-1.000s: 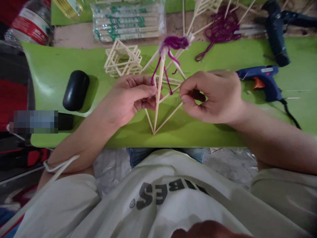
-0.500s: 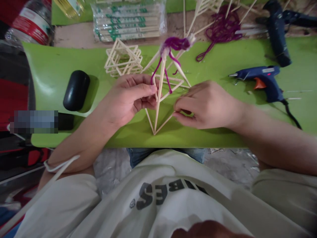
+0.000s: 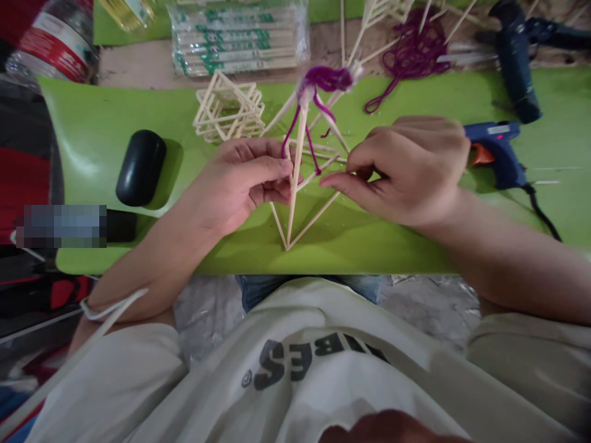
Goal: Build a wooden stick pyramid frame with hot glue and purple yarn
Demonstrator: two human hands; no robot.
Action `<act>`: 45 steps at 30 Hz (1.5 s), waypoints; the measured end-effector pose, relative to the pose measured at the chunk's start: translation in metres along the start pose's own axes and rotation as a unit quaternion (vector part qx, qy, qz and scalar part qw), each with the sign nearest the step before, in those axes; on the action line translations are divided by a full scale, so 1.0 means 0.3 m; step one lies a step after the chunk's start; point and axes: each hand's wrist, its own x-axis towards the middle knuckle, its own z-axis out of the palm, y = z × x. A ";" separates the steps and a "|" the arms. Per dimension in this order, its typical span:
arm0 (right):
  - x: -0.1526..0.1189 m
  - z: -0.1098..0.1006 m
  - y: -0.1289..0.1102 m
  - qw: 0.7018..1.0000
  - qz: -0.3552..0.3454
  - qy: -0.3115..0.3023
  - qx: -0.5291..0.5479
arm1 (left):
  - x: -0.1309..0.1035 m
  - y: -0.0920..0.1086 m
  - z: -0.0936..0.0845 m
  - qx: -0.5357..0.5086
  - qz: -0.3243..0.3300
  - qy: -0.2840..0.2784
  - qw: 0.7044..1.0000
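Note:
A frame of pale wooden sticks (image 3: 298,166) stands near the front edge of the green board, with purple yarn (image 3: 327,79) wrapped round its top and strands hanging down. My left hand (image 3: 252,175) pinches a stick at the left side of this frame. On the right, my right hand (image 3: 401,169) has thumb and forefinger close together beside the end of a hanging yarn strand; whatever lies between its fingertips is too small to make out.
On the green board (image 3: 92,123) lie a black mouse (image 3: 141,167), a stack of stick triangles (image 3: 229,111) and a blue glue gun (image 3: 498,151). Behind are packaged chopsticks (image 3: 240,40), a purple yarn pile (image 3: 413,49), another dark tool (image 3: 517,67) and a bottle (image 3: 58,43).
My right hand has moved up and slightly right, off the lower stick, and now covers the glue gun's nozzle. My left hand and the stick frame have hardly moved.

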 end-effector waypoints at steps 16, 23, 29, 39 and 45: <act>-0.009 0.013 -0.003 1.000 -0.030 0.006 -0.007 | -0.001 -0.006 0.002 -0.022 0.018 -0.010 1.000; -0.010 0.016 -0.001 0.999 -0.022 -0.006 -0.030 | -0.003 -0.004 0.004 -0.006 0.019 -0.009 1.000; -0.004 0.026 0.004 0.998 -0.044 0.015 -0.052 | -0.008 0.000 0.014 0.016 0.013 0.009 1.000; 0.003 0.026 0.000 0.996 -0.063 0.029 -0.054 | -0.003 -0.002 0.004 0.004 0.013 -0.013 1.000; -0.014 0.023 -0.014 0.996 -0.014 -0.029 -0.084 | -0.008 -0.008 0.007 0.007 0.004 0.006 1.000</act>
